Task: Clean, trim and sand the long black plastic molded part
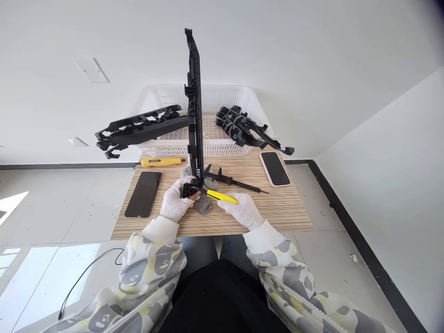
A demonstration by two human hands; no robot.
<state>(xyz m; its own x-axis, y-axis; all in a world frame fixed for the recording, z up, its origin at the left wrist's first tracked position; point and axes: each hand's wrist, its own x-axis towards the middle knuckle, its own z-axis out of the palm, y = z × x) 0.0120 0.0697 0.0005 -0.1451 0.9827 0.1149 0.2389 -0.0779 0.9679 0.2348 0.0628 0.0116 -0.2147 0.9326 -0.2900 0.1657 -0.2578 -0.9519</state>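
My left hand [174, 200], in a white knit glove, is closed around the lower end of a long black plastic trim part [194, 111]. The part stands nearly upright, its ribbed side facing me. My gloved right hand [243, 210] grips a yellow utility knife [222, 196]. The knife's front end points left and meets the lower end of the part; whether the blade touches it I cannot tell. Beneath the part lies a bunched grey cloth [203, 204]. A black caliper [232, 180] rests just beyond my right hand.
Behind stands a white plastic basket [222, 150] with black trim parts [145, 128] jutting left and more black parts [243, 127] jutting right. A yellow electric tool [161, 162] and a dark phone [143, 194] lie on the left of the table [277, 217]; a pink-edged phone [275, 169] lies right.
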